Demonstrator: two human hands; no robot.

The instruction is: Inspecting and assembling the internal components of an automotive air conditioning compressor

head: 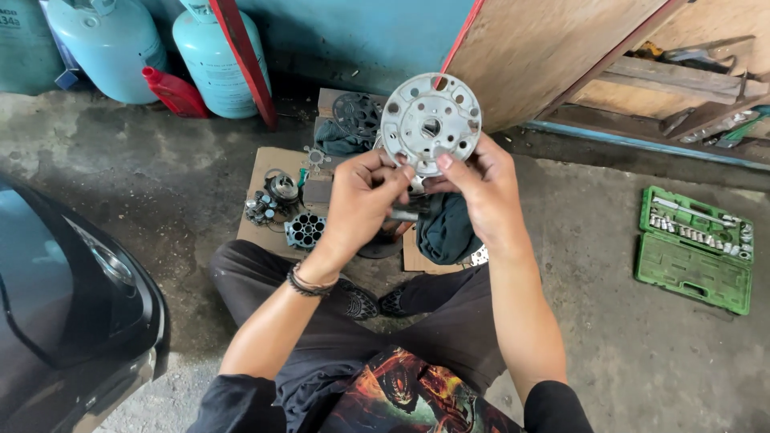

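Head view: I grip the round metal plate [431,122] by its lower rim, left hand [361,204] and right hand [480,192] both pinching, above the cardboard [269,164]; thin hold risks a drop.

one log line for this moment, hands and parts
left hand: grips round metal plate lower edge | right hand: grips same plate | cardboard sheet: small parts | right: open green socket set

disc [430,120] lower rim hidden behind fingers [383,170], car [56,297] cut off at left edge, socket set [695,248] pieces too small to tell
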